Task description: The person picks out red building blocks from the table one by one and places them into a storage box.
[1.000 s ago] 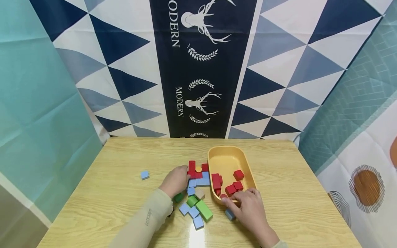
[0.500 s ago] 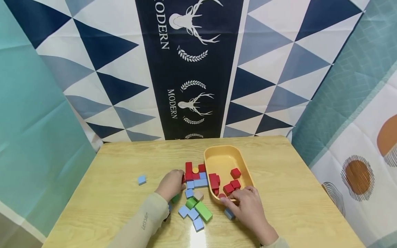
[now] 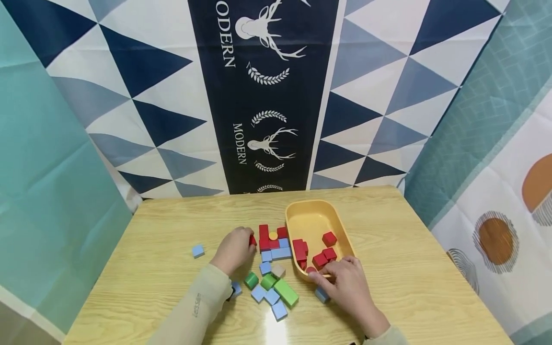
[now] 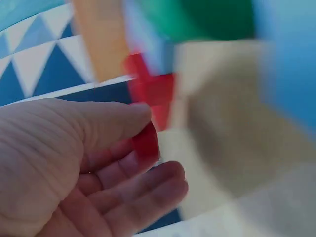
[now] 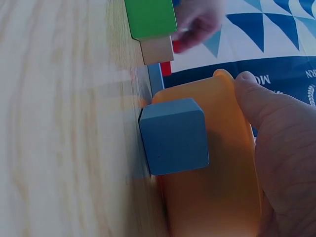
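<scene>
While the left hand (image 3: 234, 251) is pinching a small, flat-faced red block (image 4: 146, 143) between thumb and fingers, that block is showing near the head frame's middle, slightly below and left of centre. Just beside it, straight-edged red and blue blocks (image 3: 281, 253) are lying close together around a round yellow piece (image 3: 273, 235). Right of these, the right hand (image 3: 347, 282) is gripping the near rim of a smooth, round-cornered yellow bin (image 3: 316, 203), its thumb and fingers clamping the wall. Inside, matte red pieces (image 3: 320, 260) are gathering mostly at the near end; outside, a soft-edged blue cube (image 5: 174, 140) is sitting near the thumb. Lower down the frame, an oblong green block (image 3: 286, 293) is lying among curved green pieces (image 3: 251, 281) and small blue cubes (image 3: 279, 310). Wood grain is streaking the tabletop (image 3: 396, 239), and creased, triangle-printed cloth (image 3: 151, 62) is filling the upper frame.
</scene>
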Motion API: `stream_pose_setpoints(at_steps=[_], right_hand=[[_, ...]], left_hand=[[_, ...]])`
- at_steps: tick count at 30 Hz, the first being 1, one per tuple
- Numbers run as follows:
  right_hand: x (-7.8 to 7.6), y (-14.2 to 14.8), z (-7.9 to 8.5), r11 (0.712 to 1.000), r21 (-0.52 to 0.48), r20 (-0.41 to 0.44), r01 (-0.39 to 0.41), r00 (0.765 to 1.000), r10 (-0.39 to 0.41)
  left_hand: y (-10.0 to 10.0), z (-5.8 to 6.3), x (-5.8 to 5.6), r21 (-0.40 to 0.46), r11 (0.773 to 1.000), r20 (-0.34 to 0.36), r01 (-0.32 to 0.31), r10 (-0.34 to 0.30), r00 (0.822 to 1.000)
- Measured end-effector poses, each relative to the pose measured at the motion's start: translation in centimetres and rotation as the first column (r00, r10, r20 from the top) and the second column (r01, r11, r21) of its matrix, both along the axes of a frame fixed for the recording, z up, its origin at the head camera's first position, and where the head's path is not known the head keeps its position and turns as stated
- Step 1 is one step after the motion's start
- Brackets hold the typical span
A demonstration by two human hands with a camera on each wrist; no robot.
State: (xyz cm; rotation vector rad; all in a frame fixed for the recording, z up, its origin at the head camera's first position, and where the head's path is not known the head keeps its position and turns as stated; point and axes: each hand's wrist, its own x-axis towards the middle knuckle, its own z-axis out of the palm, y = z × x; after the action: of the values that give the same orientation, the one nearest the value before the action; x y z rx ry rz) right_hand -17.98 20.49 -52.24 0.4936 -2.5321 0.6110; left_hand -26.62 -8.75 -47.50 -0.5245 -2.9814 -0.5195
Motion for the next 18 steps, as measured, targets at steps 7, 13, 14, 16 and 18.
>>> stream_pose_setpoints(at_steps=[7,13,14,16,18], right_hand=[[-0.1,-0.4,-0.2,1.000,-0.007,-0.002,-0.004,1.000,0.004],[-0.1,-0.4,-0.1,1.000,-0.001,-0.004,0.008,1.000,-0.008],[-0.1,-0.4,-0.1,1.000,0.002,-0.003,0.008,1.000,-0.008],[0.0,-0.4,0.0,1.000,0.007,-0.005,0.009,1.000,-0.009],[-0.2,-0.4,0.2,1.000,0.006,-0.018,0.006,1.000,-0.006]], left_hand=[[5.7,3.9,1.2,0.052,0.990,-0.169,0.131,-0.121,0.978],[10.3,2.1,1.1,-0.039,0.975,-0.130,0.218,-0.221,0.967],[10.6,1.6,1.0,-0.055,0.974,-0.118,0.219,-0.224,0.967],[11.1,0.9,0.8,-0.070,0.974,-0.112,0.215,-0.222,0.969],[11.3,0.6,0.6,-0.068,0.977,-0.131,0.201,-0.208,0.969]])
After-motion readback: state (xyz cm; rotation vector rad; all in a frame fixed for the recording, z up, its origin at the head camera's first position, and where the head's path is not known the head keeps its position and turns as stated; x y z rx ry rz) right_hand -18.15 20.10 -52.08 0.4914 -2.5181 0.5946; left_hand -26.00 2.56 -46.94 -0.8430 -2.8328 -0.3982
